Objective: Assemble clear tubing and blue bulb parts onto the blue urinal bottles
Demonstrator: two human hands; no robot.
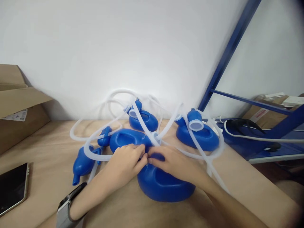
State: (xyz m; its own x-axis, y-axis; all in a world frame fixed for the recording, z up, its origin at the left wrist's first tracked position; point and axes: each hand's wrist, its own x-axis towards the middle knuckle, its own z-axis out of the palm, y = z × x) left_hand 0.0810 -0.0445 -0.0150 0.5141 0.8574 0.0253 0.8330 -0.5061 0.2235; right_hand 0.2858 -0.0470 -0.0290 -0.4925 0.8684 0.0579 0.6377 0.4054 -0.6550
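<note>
A blue plastic bottle [166,185] with a moulded grip recess lies on its side in front of me. My right hand [169,160] is closed at its neck end, with blue plastic showing between thumb and forefinger. Fingertips of my left hand [130,158] pinch together against those of the right; whatever lies between them is hidden. Just behind, another blue bottle [125,139] touches the work area, and a translucent white hose [144,123] runs down to a pale collar [155,136] just beyond my fingers.
More blue bottles [143,120] with hoses stand near the wall, one [198,137] at right. A blue bulb-shaped piece [83,161] lies left. A phone [14,186] and cardboard box [23,110] are far left. A blue metal frame [228,53] rises at right.
</note>
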